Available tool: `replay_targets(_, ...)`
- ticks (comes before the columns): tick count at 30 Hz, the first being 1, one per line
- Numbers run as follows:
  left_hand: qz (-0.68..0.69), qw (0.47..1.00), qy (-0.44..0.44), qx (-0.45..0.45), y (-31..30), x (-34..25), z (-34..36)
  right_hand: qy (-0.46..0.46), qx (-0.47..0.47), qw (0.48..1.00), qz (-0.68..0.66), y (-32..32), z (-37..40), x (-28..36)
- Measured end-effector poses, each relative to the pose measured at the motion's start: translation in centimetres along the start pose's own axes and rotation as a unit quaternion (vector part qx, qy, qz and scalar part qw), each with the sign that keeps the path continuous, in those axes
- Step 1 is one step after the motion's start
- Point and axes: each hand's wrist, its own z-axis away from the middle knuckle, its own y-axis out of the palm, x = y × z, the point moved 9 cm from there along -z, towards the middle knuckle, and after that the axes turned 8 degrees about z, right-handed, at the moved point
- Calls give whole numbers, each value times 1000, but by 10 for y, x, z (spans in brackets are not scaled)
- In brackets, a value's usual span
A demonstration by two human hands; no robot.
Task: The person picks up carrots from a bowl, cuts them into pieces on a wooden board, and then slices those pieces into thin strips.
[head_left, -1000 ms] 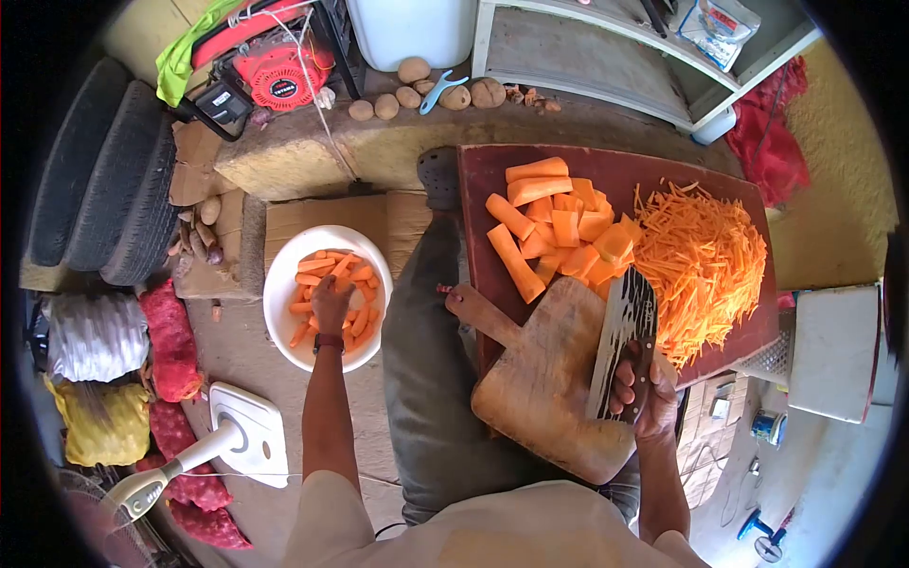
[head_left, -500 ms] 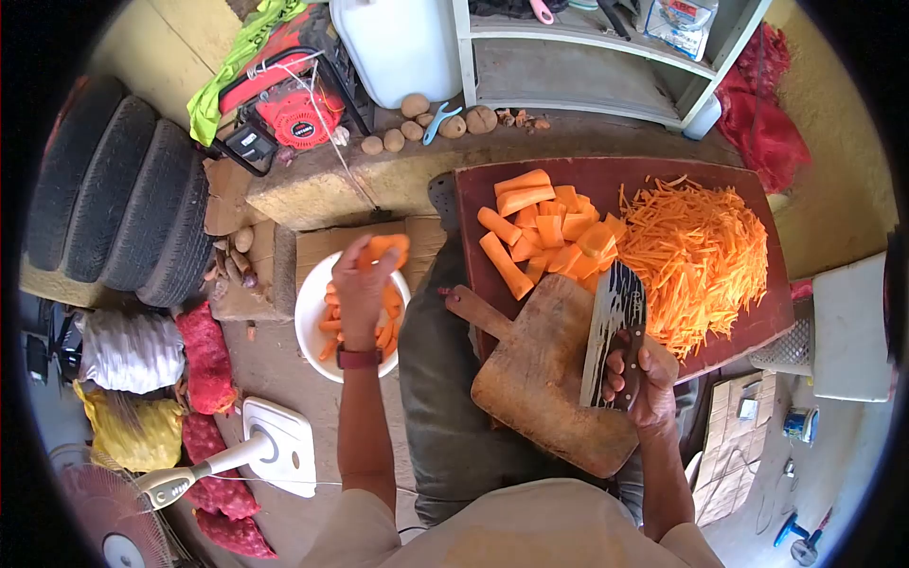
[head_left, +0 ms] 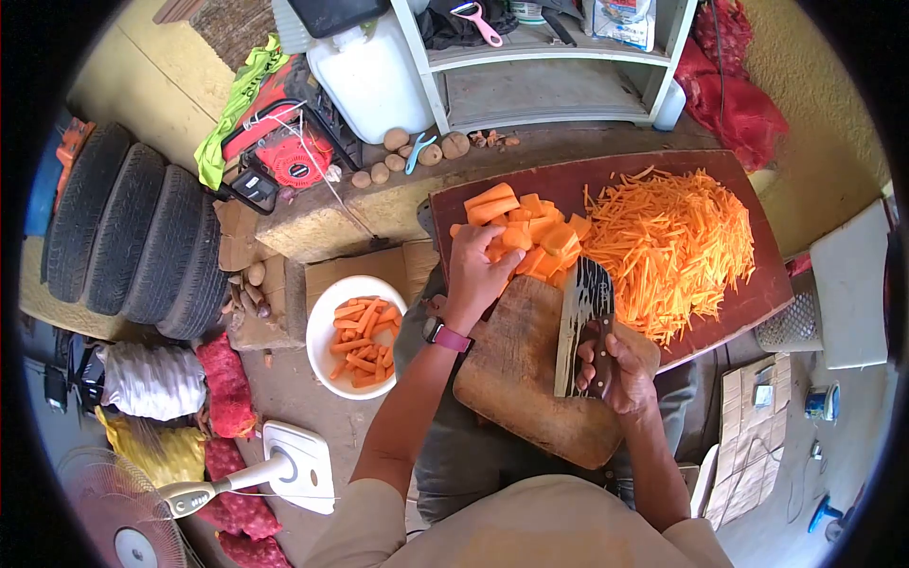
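My left hand (head_left: 476,272), with a watch on its wrist, is at the near-left side of a heap of carrot chunks (head_left: 540,232). Its thumb and fingers close round a carrot piece (head_left: 496,250), partly hidden by the hand. In my right hand (head_left: 625,369) is the dark handle of a broad-bladed knife (head_left: 578,327), its blade smeared pale. That blade stands over the right side of a wooden cutting board (head_left: 530,379) on my lap. Beyond the knife, shredded carrot (head_left: 677,251) is piled on a dark red table (head_left: 757,312).
A white bowl (head_left: 320,327) of carrot pieces stands on the floor at left. Several potatoes (head_left: 396,139) and a blue peeler (head_left: 418,151) lie on the ledge. A fan (head_left: 133,530), tyres (head_left: 142,227), a red generator (head_left: 294,161) and a shelf (head_left: 549,62) surround the place.
My left hand has moved right from above the white bowl, carrying carrot, to the chunk heap on the red table. My right hand keeps hold of the knife. The view has turned slightly.
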Motion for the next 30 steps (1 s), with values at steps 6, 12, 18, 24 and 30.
replay_targets(6,176,977,-111,-51,2,35,13,-5,11,1000,3,1,-1,0)
replay_targets(12,188,960,-160,-135,-23,45,27,12,21,999,-25,-5,-2,-8)
replay_targets(18,82,974,-212,-11,-34,6,46,7,16,1000,-8,-4,-3,-6)
replay_targets(24,-25,981,-182,64,-33,7,60,-4,18,1000,-7,-4,-3,-5)
replay_targets(30,-140,975,-112,134,-29,-19,54,-10,15,1000,-2,-4,0,-4)
